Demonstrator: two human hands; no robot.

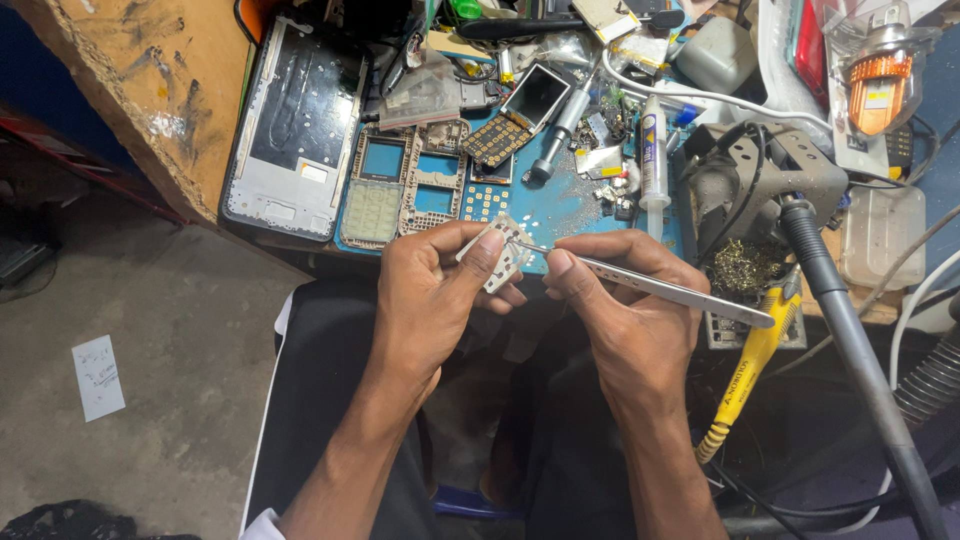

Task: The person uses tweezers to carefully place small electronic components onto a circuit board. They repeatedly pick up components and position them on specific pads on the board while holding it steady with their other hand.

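Above the lap, left hand [432, 290] grips keypad panel [503, 252], right hand [625, 310] tweezers [650, 287].

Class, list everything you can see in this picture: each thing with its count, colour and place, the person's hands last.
phone frame: one, silver-black, mat's left
keypad frames: about three, beige, on blue mat
syringe tube: one, white, on the mat
soldering stand: one, grey, right
yellow-handled tool: one, below the stand
paper: one, white, on the floor
keypad piece: one, pale, in left hand
tweezers: one, silver, in right hand
left hand: grips the keypad piece
right hand: pinches the tweezers
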